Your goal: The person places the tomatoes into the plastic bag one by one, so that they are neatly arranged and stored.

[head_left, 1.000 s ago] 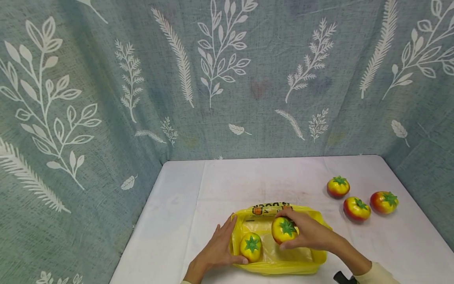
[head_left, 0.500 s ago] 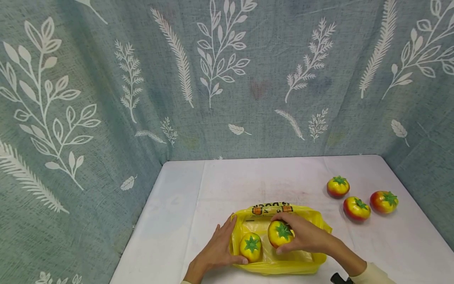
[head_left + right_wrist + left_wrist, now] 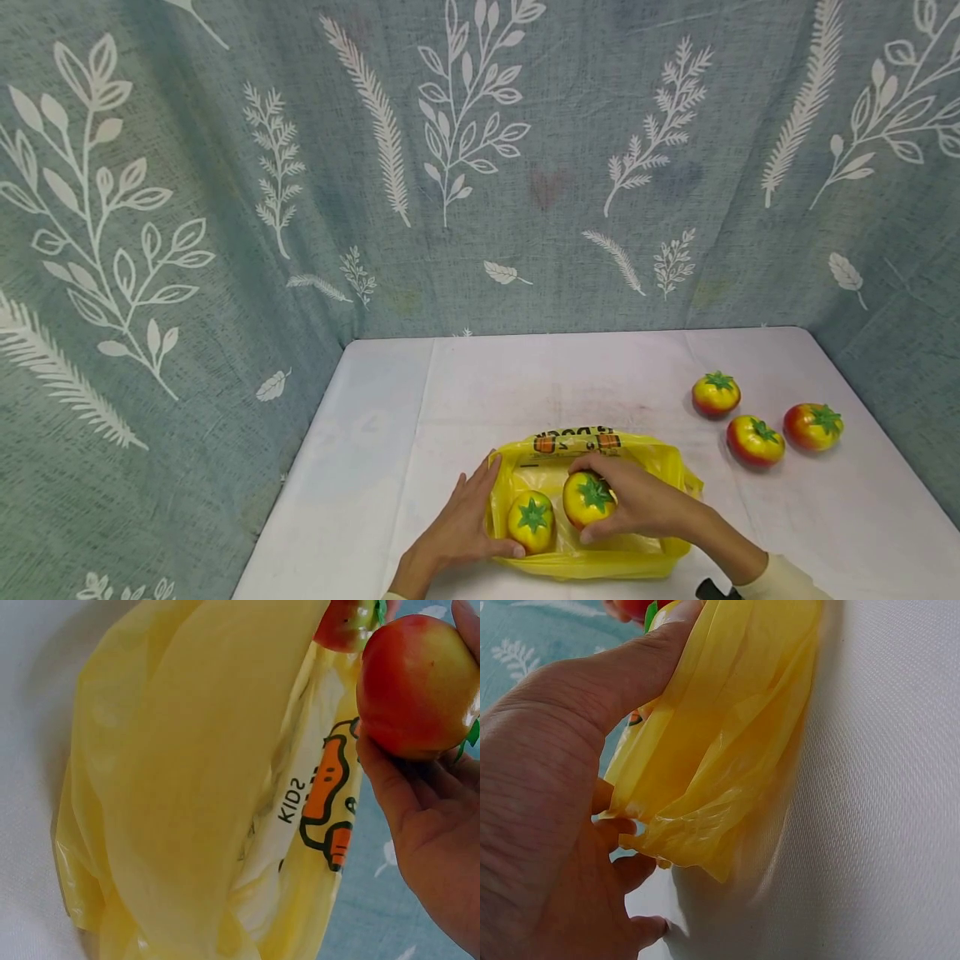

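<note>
A yellow plastic bag [image 3: 592,567] lies with its mouth spread wide on the white table. At its left end, my left hand [image 3: 461,523] holds the bag's side, thumb at the front rim and fingers along the outside. Inside, near that hand, sits a red-and-yellow tomato [image 3: 531,522] with a green leafy top. My right hand [image 3: 643,500] grips a second such tomato [image 3: 588,502] between thumb and fingers, over the bag's mouth. In the right wrist view this tomato [image 3: 416,686] shows its red underside; whether it touches the bag's bottom I cannot tell.
Three more tomatoes stand at the table's right: a rear one [image 3: 716,394], a nearer one [image 3: 754,442] and one by the right edge [image 3: 813,427]. A blue-green curtain [image 3: 480,275] with white leaf prints borders the table [image 3: 375,433] at the back and sides.
My right hand has moved left and slightly down with its tomato, closer to the one in the bag. The left hand and the bag have stayed in place.
</note>
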Motion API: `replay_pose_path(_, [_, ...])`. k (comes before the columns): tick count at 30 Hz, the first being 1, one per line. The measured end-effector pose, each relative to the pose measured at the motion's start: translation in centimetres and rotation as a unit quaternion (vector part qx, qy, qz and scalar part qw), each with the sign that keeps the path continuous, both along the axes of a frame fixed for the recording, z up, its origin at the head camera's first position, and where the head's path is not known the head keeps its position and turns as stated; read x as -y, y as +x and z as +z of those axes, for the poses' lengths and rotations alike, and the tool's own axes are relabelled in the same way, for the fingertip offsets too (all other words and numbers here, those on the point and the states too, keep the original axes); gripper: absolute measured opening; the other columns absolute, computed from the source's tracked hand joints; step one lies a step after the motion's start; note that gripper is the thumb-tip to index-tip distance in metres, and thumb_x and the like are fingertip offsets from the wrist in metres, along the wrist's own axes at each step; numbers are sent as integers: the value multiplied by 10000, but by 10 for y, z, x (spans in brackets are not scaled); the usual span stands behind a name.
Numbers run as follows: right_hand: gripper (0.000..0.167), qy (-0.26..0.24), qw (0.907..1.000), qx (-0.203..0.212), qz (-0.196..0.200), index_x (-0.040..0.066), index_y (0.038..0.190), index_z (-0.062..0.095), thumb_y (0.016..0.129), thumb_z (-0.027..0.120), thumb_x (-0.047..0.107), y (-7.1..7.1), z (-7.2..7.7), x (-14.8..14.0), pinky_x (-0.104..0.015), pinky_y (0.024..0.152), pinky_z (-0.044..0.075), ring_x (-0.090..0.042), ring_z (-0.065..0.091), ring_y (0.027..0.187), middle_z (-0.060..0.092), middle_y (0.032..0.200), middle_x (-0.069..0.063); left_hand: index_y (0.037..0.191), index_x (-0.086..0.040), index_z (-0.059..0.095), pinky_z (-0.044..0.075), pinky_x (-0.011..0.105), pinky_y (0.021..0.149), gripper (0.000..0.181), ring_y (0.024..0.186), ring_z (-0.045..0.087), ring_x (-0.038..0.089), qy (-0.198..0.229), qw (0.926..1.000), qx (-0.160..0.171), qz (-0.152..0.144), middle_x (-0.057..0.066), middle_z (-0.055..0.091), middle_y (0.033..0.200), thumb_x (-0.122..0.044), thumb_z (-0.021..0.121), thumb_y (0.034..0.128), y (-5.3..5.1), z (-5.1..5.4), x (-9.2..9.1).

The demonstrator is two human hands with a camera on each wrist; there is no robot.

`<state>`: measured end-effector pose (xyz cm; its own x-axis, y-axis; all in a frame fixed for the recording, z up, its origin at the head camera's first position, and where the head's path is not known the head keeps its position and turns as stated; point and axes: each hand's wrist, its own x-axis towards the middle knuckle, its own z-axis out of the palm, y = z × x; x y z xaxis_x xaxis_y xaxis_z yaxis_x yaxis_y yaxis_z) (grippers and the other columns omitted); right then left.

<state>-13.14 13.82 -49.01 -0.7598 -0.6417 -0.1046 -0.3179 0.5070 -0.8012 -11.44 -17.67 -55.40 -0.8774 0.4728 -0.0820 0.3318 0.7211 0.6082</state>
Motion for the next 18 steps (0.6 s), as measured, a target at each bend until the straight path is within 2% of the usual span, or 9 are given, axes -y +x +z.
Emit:
replay_pose_path(13, [702,17,9998,-53,177,169,1343,525,794,863,447,-1,-10,5,-331,958,525,-94,569,1064,582,1257,71,1630,-71,109,103,610,1208,1304,1527,186,319,23,10000,-42,-24,175,144,1672,-700,794,717,-1,0,0])
replay_pose_path(18, [739,110,9997,-32,193,119,1355,524,791,863,456,0,-13,7,-343,963,521,-96,566,1074,586,1259,65,1629,-67,111,103,616,1206,1305,1524,191,330,44,10000,-8,-7,182,147,1670,-700,795,716,-1,-1,1])
